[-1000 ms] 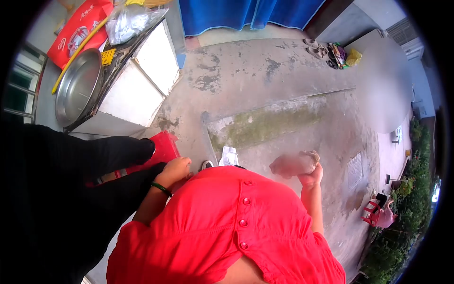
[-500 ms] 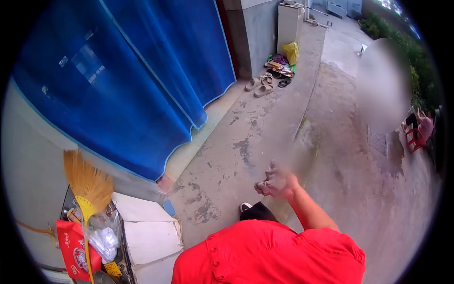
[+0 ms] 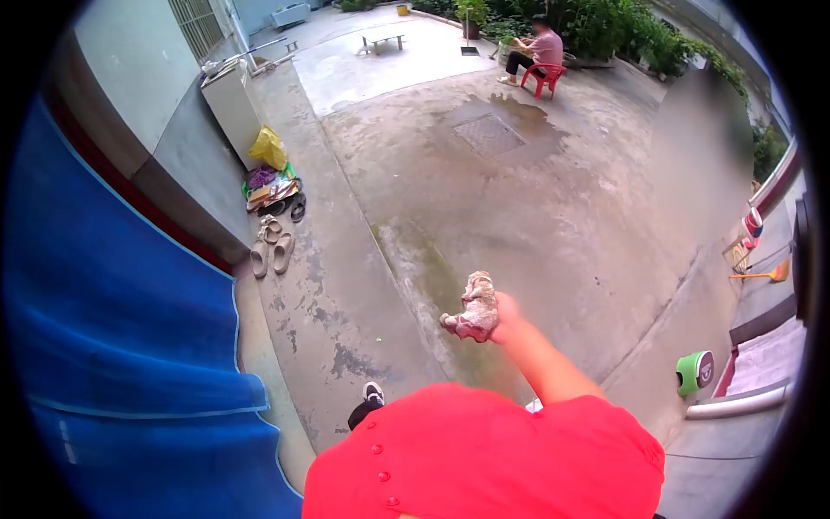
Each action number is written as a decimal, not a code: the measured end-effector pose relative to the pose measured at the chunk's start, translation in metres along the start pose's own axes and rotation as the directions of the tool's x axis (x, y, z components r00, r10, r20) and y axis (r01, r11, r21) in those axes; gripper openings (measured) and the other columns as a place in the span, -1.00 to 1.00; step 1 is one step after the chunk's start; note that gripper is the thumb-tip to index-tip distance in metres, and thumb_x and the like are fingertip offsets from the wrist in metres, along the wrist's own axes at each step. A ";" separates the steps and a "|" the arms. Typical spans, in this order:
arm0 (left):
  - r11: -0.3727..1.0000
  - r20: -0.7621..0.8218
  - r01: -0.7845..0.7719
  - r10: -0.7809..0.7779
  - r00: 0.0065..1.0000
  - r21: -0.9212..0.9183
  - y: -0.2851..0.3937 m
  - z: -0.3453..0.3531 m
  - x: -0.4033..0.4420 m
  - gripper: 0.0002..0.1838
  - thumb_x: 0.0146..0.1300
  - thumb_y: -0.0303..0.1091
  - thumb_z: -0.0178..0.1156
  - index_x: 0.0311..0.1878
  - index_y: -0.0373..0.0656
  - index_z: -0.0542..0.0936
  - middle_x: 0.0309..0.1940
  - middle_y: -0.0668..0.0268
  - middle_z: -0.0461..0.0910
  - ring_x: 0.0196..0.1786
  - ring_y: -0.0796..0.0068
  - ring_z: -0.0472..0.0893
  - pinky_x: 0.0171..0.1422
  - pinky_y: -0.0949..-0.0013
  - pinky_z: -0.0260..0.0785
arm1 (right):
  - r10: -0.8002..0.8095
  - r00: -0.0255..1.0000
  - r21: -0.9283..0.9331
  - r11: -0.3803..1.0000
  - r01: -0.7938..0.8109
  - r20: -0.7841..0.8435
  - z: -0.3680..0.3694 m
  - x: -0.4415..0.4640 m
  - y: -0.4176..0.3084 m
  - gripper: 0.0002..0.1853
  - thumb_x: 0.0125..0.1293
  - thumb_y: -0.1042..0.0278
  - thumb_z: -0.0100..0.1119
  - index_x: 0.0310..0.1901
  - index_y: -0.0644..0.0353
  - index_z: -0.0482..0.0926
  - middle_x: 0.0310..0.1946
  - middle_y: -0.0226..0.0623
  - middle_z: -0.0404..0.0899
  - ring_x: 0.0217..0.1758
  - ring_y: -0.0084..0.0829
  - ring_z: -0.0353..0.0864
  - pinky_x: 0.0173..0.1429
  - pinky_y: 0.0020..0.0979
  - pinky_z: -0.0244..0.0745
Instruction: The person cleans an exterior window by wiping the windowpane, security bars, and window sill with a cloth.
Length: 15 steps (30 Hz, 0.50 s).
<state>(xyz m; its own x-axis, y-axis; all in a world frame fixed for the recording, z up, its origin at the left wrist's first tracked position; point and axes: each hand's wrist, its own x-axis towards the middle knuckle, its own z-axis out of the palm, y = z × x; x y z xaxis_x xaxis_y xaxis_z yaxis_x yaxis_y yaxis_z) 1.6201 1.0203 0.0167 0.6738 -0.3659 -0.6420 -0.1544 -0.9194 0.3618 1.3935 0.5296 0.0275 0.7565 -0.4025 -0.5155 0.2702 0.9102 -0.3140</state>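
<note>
My right hand (image 3: 508, 315) is stretched out over the concrete yard at the end of a bare forearm. Its fingers are closed around a crumpled rag (image 3: 476, 310), blotched pinkish brown and off-white, which bulges out on the hand's left side. The rag hides most of the fingers. Below are my red buttoned shirt (image 3: 467, 458) and one dark shoe with white trim (image 3: 373, 394). My left hand is out of view.
A blue door curtain (image 3: 130, 320) hangs on the left. Beige shoes (image 3: 282, 253), piled items and a yellow bag (image 3: 269, 149) line the wall. A person sits on a red chair (image 3: 544, 78) beyond a floor drain cover (image 3: 489, 135). A green stool (image 3: 694, 373) stands right.
My view has swung right, from the curtain and broom toward the yard and the seated person. My right hand still holds the rag, which shows more sharply now.
</note>
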 end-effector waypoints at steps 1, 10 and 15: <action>0.998 0.028 -0.051 0.050 0.998 0.039 0.001 -0.017 0.021 -0.71 0.20 -0.27 0.11 -0.07 -0.16 0.63 -0.12 0.01 0.63 0.00 0.02 0.59 0.10 0.09 0.44 | -0.127 0.990 -0.020 0.992 0.128 0.055 -0.067 0.026 -0.003 -0.67 0.40 0.18 -0.22 -0.15 0.22 0.51 -0.27 -0.16 0.55 -0.18 -0.10 0.59 -0.01 0.12 0.55; 0.827 0.154 -0.401 0.370 0.916 0.393 0.065 -0.149 0.191 -0.71 0.19 -0.28 0.11 -0.07 -0.15 0.64 -0.12 0.02 0.65 0.01 0.03 0.61 0.12 0.10 0.45 | -0.343 0.667 0.286 0.707 0.647 -0.661 0.015 -0.123 0.032 -0.72 0.28 0.20 -0.10 -0.24 0.28 0.45 -0.28 -0.09 0.48 -0.24 -0.02 0.50 -0.12 0.09 0.51; 0.721 0.263 -0.543 0.475 0.840 0.430 0.152 -0.139 0.232 -0.69 0.18 -0.30 0.10 -0.05 -0.16 0.64 -0.10 0.01 0.64 0.01 0.04 0.61 0.13 0.10 0.44 | -0.435 0.638 0.227 0.685 0.693 -0.635 0.022 -0.133 0.063 -0.67 0.33 0.18 -0.14 -0.24 0.26 0.53 -0.26 -0.10 0.57 -0.16 -0.08 0.55 0.00 0.05 0.50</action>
<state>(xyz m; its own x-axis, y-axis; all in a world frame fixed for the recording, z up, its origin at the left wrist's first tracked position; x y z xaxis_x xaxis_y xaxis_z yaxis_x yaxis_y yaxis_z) 1.8532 0.8155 0.0169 0.3026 -0.7822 -0.5446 -0.7882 -0.5266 0.3185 1.3232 0.6426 0.0938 -0.0132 -0.7152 -0.6988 0.8441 0.3667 -0.3912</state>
